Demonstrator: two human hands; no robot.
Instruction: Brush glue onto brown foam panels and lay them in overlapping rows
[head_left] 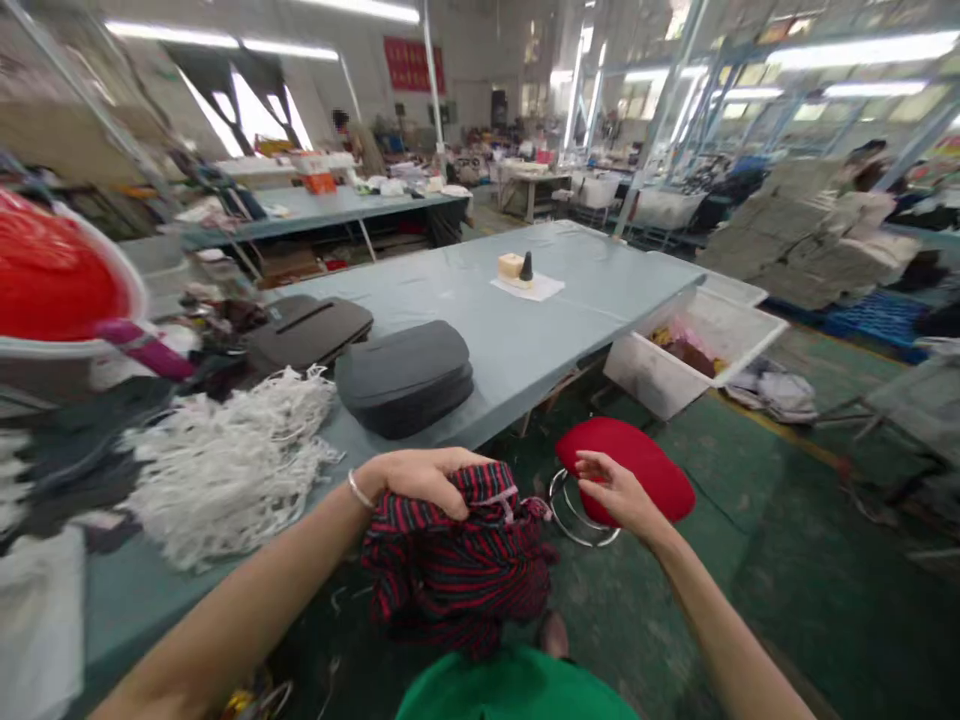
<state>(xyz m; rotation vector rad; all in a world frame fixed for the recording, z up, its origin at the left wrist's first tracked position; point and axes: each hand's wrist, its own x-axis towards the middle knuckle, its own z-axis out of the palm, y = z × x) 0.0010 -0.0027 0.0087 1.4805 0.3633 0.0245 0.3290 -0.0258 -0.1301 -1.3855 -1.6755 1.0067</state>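
My left hand is closed over the top of a bunched red-and-black striped cloth, holding it just off the front edge of the grey-blue table. A thin pale cord lies across the cloth's top. My right hand hovers to the right with its fingers apart and curled, in front of a red round stool; whether it touches the cord or the stool I cannot tell. A silver bangle sits on my left wrist.
On the table lie a stack of dark grey fabric pieces, a heap of white cords and dark flat pieces. A white bin stands on the green floor to the right. A person stands far back.
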